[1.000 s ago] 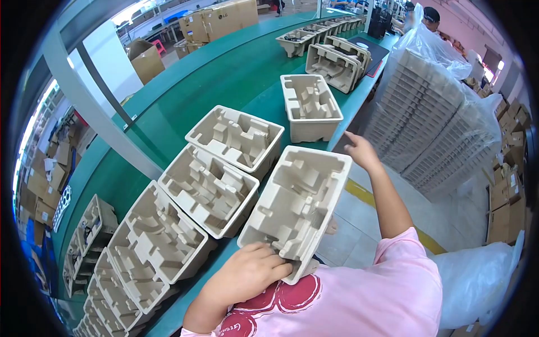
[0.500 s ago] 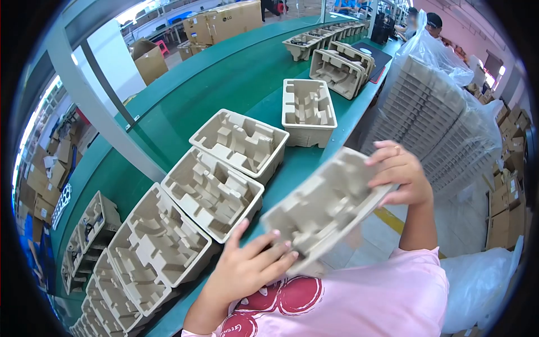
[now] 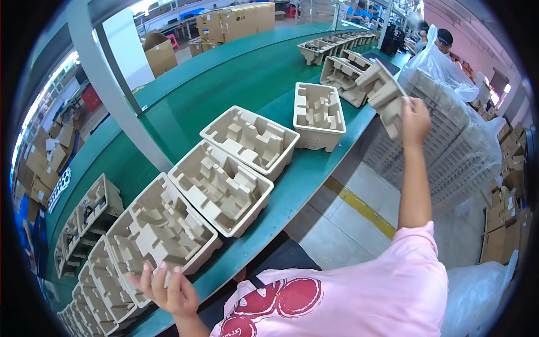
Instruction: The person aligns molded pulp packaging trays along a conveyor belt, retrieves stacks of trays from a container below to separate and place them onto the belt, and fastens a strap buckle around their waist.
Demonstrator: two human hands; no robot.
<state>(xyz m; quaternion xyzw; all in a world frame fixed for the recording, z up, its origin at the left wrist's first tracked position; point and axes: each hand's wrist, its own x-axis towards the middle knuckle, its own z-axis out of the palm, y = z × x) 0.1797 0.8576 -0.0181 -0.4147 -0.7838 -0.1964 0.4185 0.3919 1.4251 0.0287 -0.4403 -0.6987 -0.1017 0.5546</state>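
Gripping a molded pulp tray (image 3: 386, 92) by its edge, the right hand (image 3: 416, 121) is closed, its arm reaching out past the edge of a green workbench (image 3: 202, 84). The tray is tilted, at the upper right; whether it touches the similar trays (image 3: 342, 81) leaning on their sides just behind it, I cannot tell. Nearer, a single upright tray (image 3: 320, 139) rests on the bench. Beside it, a row of beige compartmented trays (image 3: 238, 227) curves toward the lower left. The left hand (image 3: 173, 295) is open near that row, palm up and fingers loosely curled; contact with the trays is unclear. Farther left, more trays (image 3: 104, 205) hold dark parts. To the right, a tall stack of pulp trays (image 3: 410, 146) stands under clear plastic (image 3: 449, 73), above a floor with a yellow stripe (image 3: 365, 210). The wearer's shirt (image 3: 370, 281) is pink. Beyond the bench sits an LG carton (image 3: 247, 21).
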